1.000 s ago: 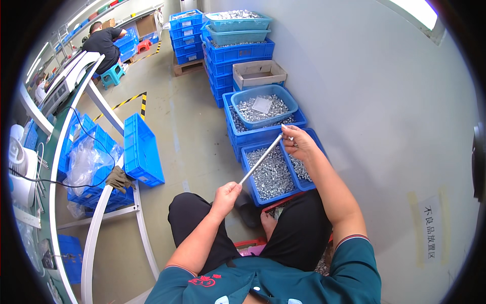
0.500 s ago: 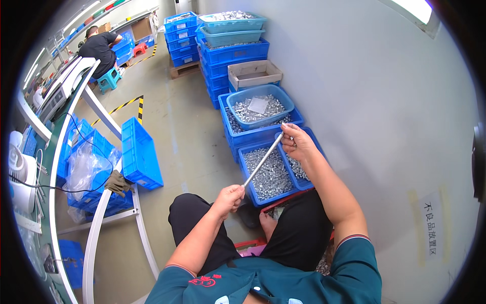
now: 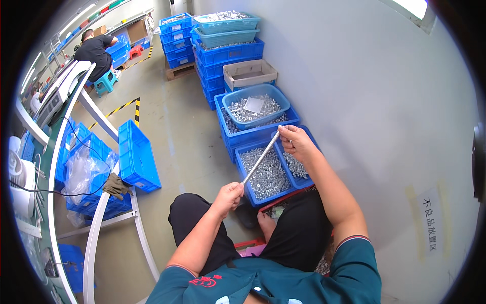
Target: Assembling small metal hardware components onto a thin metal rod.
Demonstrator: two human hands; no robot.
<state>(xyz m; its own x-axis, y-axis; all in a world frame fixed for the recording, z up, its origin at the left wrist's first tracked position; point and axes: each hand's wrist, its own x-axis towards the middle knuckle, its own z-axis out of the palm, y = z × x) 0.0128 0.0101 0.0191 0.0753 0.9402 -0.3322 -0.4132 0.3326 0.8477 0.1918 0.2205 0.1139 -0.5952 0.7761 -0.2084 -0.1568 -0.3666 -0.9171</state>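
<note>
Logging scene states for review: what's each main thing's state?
Metal rod: slanted
Left hand: closed on rod's near end
Right hand: pinching rod's far end
Near blue bin: holding loose metal parts
Pale blue basin: holding metal parts
Cardboard box: open-topped
Glove: draped on white frame
Plastic bag: crumpled

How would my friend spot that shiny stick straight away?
Find the pale wall, then the nearest blue bins beside it. The shiny stick stretches from the left hand to the right hand. Unlike the small loose metal bits in those bins, it's one long, straight piece.
</note>
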